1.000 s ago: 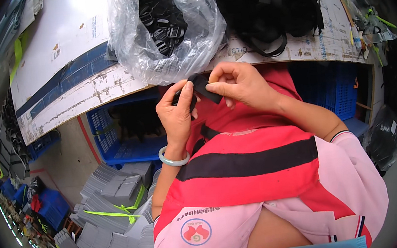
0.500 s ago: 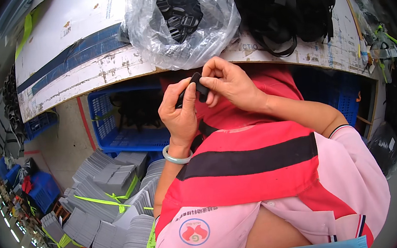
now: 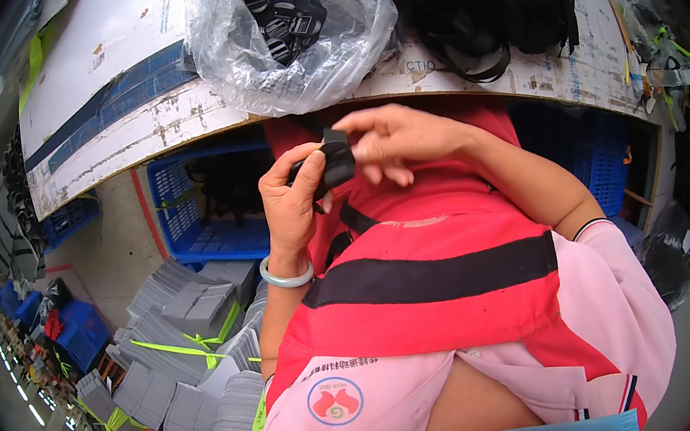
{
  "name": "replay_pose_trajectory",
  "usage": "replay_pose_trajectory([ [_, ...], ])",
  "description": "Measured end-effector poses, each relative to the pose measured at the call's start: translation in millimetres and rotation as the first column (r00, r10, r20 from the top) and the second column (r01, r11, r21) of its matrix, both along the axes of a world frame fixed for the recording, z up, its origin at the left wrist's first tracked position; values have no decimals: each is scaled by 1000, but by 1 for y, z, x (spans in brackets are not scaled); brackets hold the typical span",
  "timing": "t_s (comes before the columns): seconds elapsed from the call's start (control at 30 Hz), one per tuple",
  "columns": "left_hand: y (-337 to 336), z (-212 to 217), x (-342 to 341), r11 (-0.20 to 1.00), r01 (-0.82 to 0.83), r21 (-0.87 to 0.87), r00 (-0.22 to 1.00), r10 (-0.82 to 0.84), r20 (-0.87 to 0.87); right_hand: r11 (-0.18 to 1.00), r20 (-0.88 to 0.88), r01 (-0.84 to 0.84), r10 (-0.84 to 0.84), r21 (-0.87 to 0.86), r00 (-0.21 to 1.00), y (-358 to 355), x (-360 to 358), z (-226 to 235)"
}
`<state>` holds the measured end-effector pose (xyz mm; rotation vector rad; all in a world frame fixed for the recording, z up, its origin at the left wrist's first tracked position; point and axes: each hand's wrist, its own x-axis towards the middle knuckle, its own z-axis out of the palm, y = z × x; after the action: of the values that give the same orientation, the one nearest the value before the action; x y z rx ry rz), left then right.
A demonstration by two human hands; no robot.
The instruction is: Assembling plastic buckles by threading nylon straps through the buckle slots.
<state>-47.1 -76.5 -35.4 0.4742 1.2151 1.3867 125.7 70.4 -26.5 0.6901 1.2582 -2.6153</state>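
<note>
My left hand (image 3: 297,199) grips a small black strap piece with a buckle (image 3: 331,165) between thumb and fingers, just below the table's front edge. A pale green bangle circles that wrist. My right hand (image 3: 400,138) pinches the top of the same black piece from the right, other fingers spread. Both hands are held over my red and black striped apron (image 3: 429,291). Above them on the table lies a clear plastic bag of black buckles (image 3: 292,27).
A heap of black straps (image 3: 500,6) lies on the worn white table (image 3: 141,119) at upper right. Blue plastic crates (image 3: 201,205) stand under the table. Bundles of grey flat pieces tied with yellow-green bands (image 3: 182,342) are piled on the floor at left.
Both hands have stayed together on the black piece and have come slightly lower and nearer. My right fingers have spread wider above it.
</note>
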Motion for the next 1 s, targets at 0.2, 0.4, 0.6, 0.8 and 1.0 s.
replay_pose_trajectory([
  [0.2, -42, 0, -28, 983, -182, -26, 957, 183, 224, 955, 0, -62, 65, 291, 998, -23, -11, -27],
  [0.4, -76, 9, -41, 959, -284, 10, 923, 271, 274, 600, -71, -20, 127, 799, 989, -29, -24, -43],
  [0.6, -100, 16, -62, 922, -384, -42, 898, 384, 216, 575, 27, -92, 122, 813, 992, -27, -26, -42],
  [0.8, -105, 22, -69, 954, -271, -126, 945, 239, -223, 952, 13, -74, 73, 298, 997, -28, -39, -33],
  [1.0, -72, 24, -34, 994, -71, -85, 964, 47, -261, 975, -72, -96, 113, 202, 991, -47, -80, -13],
])
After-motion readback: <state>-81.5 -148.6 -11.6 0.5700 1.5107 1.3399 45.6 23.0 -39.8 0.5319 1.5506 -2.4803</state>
